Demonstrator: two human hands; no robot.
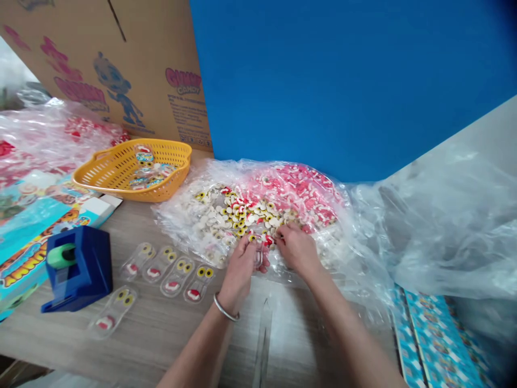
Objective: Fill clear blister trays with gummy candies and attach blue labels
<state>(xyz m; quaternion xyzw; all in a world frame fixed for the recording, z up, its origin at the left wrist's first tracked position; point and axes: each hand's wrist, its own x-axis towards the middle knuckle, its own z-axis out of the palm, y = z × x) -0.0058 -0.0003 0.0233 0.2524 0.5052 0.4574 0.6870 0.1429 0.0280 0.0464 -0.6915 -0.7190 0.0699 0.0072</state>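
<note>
A smooth blue panel [339,81] rises behind the grainy wooden table [149,334], next to a printed cardboard box [149,64]. In front of the panel, crinkled clear plastic [181,221] lies open around a heap of glossy gummies [242,213], round yellow-ringed eyes and red-and-white lips. Left of it sits a slotted orange basket [169,188], then an angular blue tape dispenser [92,264] and five rounded clear trays [173,276]. My right hand [298,249] dips into the heap's near edge, fingers bent; I can't tell whether they pinch a piece. My left hand [242,258] grips a small see-through tray [258,255] upturned beside them.
</note>
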